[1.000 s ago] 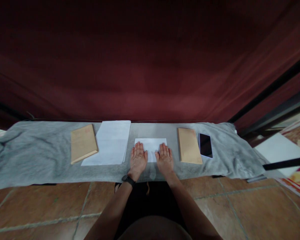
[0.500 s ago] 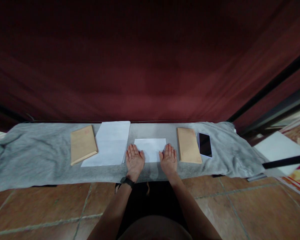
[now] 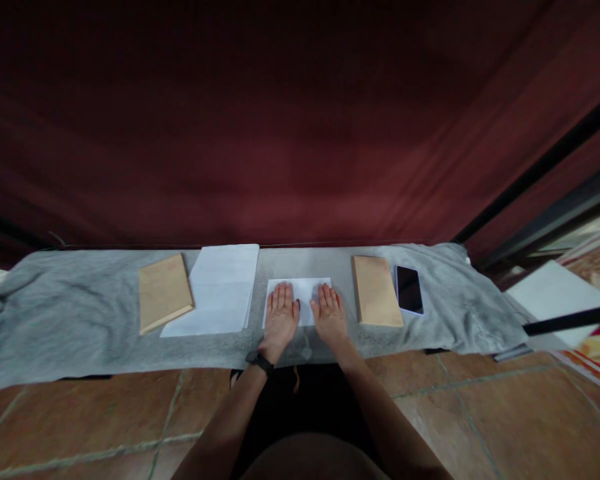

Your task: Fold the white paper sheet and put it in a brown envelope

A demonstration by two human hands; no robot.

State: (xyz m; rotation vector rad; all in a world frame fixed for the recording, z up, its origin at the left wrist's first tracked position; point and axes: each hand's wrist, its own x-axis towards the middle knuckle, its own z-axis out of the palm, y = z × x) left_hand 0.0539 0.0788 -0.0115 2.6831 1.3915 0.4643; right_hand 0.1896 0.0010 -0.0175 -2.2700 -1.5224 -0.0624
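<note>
Left hand (image 3: 281, 322) and right hand (image 3: 330, 322), open, seemingly touch paper (image 3: 304, 291) between larger sheets (image 3: 224, 288) and a book (image 3: 379, 292).

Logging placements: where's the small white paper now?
In the head view, the small white paper lies centrally under the left hand and right hand, between larger papers and a brown book.

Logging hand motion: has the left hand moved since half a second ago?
Yes: the left hand shifted right, away from the larger white sheets, farther over the small white paper.

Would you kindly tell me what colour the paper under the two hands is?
The paper is white; it shows in the head view.
</note>
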